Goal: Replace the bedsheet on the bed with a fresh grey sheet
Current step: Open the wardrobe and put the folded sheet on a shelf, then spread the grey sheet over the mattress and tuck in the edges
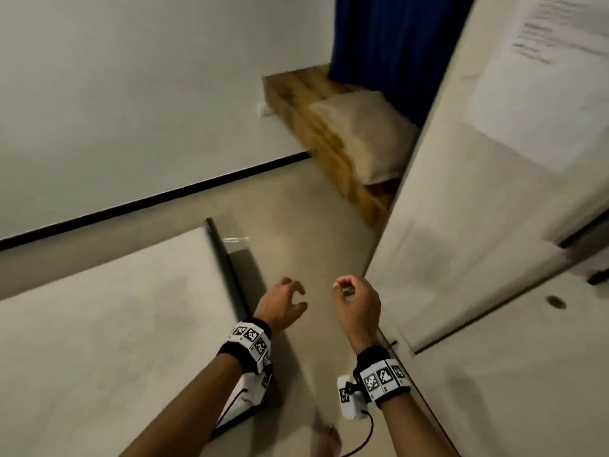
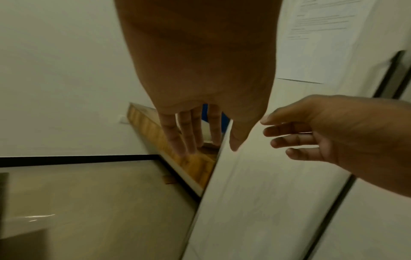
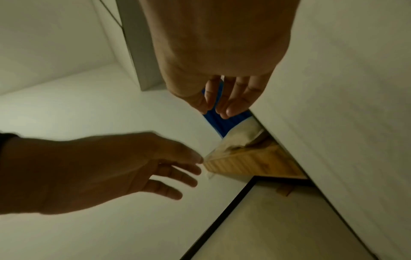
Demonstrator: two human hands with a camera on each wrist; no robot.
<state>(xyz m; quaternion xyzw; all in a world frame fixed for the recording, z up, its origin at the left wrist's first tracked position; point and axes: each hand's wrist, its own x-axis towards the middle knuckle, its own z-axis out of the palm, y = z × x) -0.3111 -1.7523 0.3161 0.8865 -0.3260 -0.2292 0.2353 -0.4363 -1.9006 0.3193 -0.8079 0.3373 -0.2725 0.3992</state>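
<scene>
Two hands hang in the air above the floor [image 1: 313, 232], and neither holds anything. No grey sheet shows in any view, so where it lies I cannot tell. A bare pale mattress [image 1: 108, 324] lies at lower left with nothing spread over it, which suggests the old sheet is already off. Beyond it a pillow [image 1: 362, 136] rests on a wooden platform [image 1: 296, 90] by a blue curtain [image 1: 389, 34], and a white door [image 1: 494, 192] stands ajar on the right.

A bedsheet should be light, limp and inclined to slide and bunch. I would judge it best taken by two corners or along one hem, a corner pinched in each grip, so it opens out instead of trailing.

Left hand [image 1: 280, 306]: fingers spread apart and loosely bent, touching nothing. Right hand [image 1: 357, 300]: fingers curled loosely inward with the thumb near the fingertips, yet nothing lies between them. Both hover just beside the mattress corner, near the door's edge.
</scene>
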